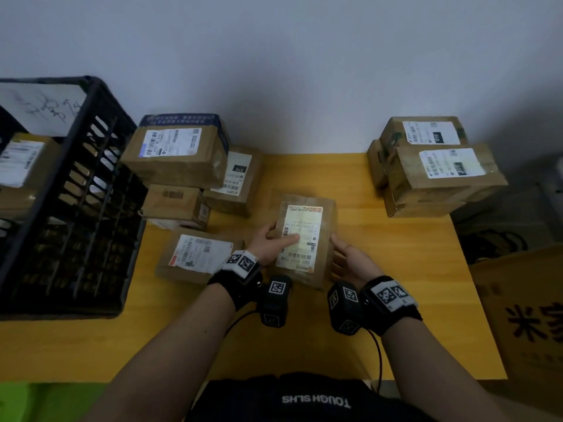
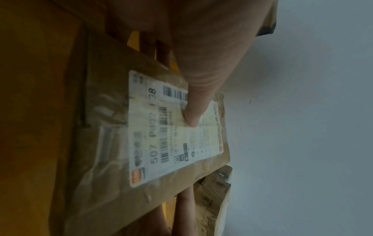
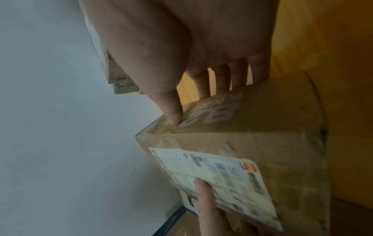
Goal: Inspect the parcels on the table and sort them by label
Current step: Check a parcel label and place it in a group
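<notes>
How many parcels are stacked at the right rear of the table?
3, perhaps more hidden: the top parcel by the wall, the front parcel overlapping it, and the bottom parcel beneath.

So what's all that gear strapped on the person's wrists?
Both forearms are bare, no sleeves. Each wrist wears a black strap carrying white square-patterned marker tags. A boxy black camera unit with more tags hangs under each wrist, trailing a thin black cable.

Crate (image 1: 61,190) left, parcel (image 1: 304,239) centre, stacked boxes (image 1: 435,169) right on table (image 1: 396,300).
</notes>
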